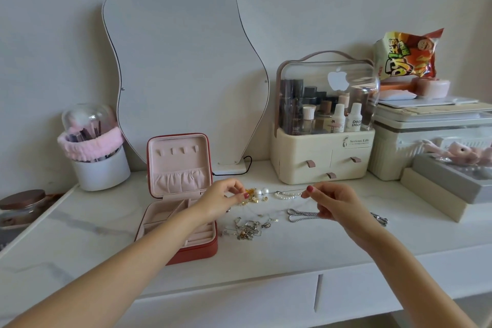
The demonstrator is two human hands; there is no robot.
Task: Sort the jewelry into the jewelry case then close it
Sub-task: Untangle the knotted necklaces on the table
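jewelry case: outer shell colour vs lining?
Jewelry case: red shell, pale pink lining. Head view, the only one, shows both.

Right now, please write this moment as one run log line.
case: open | left hand: pinches gold piece | right hand: pinches thin chain | other jewelry on table: unsorted

**A dressing table at home**

We see a white table (266,250) against a wall. A wavy mirror (183,66) stands in the middle. At the left, a cup of makeup brushes (93,146). At the right, a clear box of bottles (324,120) and a snack bag (407,53). It looks like a bedroom corner.
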